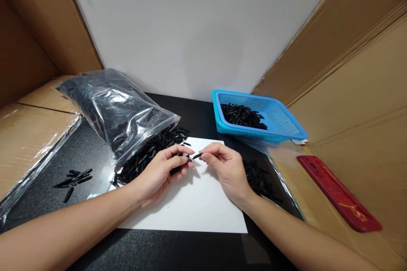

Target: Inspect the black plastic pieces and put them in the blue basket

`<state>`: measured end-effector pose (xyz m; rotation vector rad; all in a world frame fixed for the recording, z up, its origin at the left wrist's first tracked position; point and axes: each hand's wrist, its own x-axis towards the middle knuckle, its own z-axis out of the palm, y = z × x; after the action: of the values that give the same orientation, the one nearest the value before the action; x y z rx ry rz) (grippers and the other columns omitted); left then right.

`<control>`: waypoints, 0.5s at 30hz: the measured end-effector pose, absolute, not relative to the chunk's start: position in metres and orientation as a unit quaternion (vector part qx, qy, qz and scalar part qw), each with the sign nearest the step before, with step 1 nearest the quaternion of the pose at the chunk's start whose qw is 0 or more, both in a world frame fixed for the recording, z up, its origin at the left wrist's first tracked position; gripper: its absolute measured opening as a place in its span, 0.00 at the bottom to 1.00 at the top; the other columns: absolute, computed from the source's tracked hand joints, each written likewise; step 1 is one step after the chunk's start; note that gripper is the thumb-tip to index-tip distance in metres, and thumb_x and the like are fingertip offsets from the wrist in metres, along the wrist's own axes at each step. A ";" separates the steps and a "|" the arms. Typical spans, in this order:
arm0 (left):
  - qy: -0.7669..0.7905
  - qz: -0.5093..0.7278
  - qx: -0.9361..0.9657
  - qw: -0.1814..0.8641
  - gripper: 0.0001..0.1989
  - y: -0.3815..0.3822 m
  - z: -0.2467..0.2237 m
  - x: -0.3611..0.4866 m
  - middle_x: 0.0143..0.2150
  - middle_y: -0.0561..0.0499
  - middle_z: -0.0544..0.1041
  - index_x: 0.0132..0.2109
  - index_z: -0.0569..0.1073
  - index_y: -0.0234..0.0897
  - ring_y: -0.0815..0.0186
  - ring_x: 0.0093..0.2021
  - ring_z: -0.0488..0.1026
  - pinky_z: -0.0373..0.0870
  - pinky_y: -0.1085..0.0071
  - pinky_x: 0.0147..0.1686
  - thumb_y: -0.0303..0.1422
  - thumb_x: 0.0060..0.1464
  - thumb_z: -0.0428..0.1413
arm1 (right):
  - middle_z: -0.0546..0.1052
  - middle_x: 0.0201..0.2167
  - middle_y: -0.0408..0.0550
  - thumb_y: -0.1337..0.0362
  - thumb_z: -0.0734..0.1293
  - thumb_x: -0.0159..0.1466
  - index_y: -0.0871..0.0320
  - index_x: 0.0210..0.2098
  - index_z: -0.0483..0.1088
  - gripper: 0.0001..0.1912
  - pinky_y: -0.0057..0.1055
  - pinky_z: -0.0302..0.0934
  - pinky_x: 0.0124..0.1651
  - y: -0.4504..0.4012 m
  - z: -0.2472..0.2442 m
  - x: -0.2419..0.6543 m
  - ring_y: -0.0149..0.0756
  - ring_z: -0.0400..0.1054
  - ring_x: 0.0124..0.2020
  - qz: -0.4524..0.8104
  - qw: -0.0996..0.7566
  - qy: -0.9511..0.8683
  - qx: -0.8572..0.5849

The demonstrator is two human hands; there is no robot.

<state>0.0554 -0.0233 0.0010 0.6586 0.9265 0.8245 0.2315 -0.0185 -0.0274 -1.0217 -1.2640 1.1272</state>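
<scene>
Over a white sheet of paper (187, 209), my two hands meet fingertip to fingertip. My right hand (224, 165) pinches one slim black piece (197, 156) between thumb and forefinger, its tip pointing left. My left hand (167, 167) is closed round more such black pieces (176, 169), with some ends showing at the thumb; how many, I cannot tell. Behind my left hand spreads a pile of loose black pieces (140, 165), partly on the paper. A clear plastic bag (117, 106) full of dark pieces lies against this pile.
A blue basket (282, 114) with black pieces inside stands at the back right. More pieces (259, 180) lie beside my right wrist, and a small group (73, 180) sits far left. A red flat case (338, 192) lies on the cardboard at right. Cardboard walls flank both sides.
</scene>
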 end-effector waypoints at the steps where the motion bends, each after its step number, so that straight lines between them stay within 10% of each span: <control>1: 0.423 0.381 0.308 0.763 0.07 -0.024 0.001 0.055 0.31 0.51 0.78 0.41 0.76 0.34 0.77 0.26 0.67 0.64 0.83 0.29 0.26 0.53 0.60 | 0.78 0.27 0.45 0.58 0.75 0.55 0.55 0.27 0.77 0.08 0.33 0.65 0.36 -0.018 -0.028 0.231 0.37 0.70 0.31 0.473 0.553 -0.535 -0.430; 15: 0.410 0.382 0.358 0.747 0.12 -0.024 -0.002 0.056 0.30 0.50 0.79 0.34 0.71 0.34 0.77 0.22 0.61 0.48 0.80 0.21 0.35 0.48 0.66 | 0.76 0.26 0.44 0.56 0.74 0.57 0.55 0.27 0.75 0.10 0.33 0.64 0.35 -0.019 -0.027 0.231 0.36 0.68 0.29 0.445 0.564 -0.547 -0.429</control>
<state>0.0558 -0.0242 -0.0019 0.7831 0.8974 0.8364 0.2308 -0.0186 -0.0266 -1.0105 -1.2882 1.0472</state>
